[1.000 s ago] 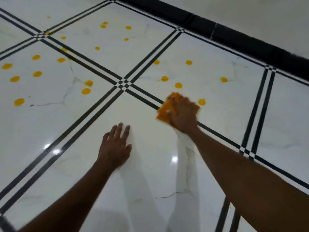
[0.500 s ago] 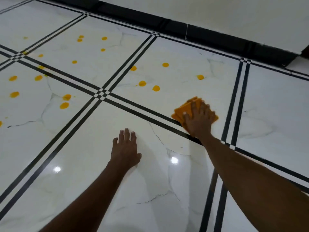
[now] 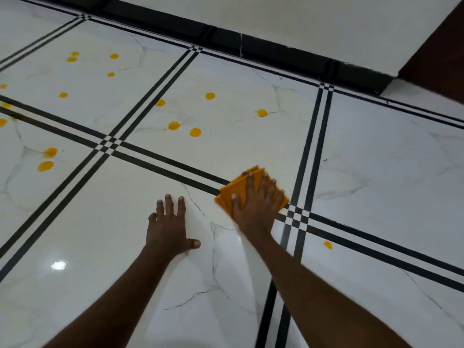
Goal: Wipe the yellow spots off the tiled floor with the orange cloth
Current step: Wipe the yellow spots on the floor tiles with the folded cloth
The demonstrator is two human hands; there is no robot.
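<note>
Nearest tile, bottom centre, is showing no yellow spots; the person's two forearms are reaching across it. Left hand (image 3: 170,228) is lying flat on the tiled floor (image 3: 100,222), fingers straight and spread, holding nothing, likely bracing body weight. Right hand (image 3: 256,204) is just at its 2 o'clock, pressing flat with straight fingers on the orange cloth (image 3: 232,194), not curled round it. The cloth is looking folded and is sitting over the black grout stripe (image 3: 163,162), touching the floor, just left of the stripe crossing (image 3: 296,216).

One lone yellow spot (image 3: 327,244) is sitting at 4 o'clock of the cloth, on the right-hand tile, near the stripe.

Further out, at 11 to 12 o'clock of the cloth, the middle tile is still carrying a cluster of spots (image 3: 195,132), five or so. At 9 to 10 o'clock, the left tile is showing two bigger spots (image 3: 45,166) plus more cut by the edge. Far-left tile near the black skirting (image 3: 276,56) is holding another group (image 3: 114,56).

Judgement: task looking early to midway. Only the near tile appears clean; most spots are remaining, so several tiles are left to wipe, plus the stray one on the right.
</note>
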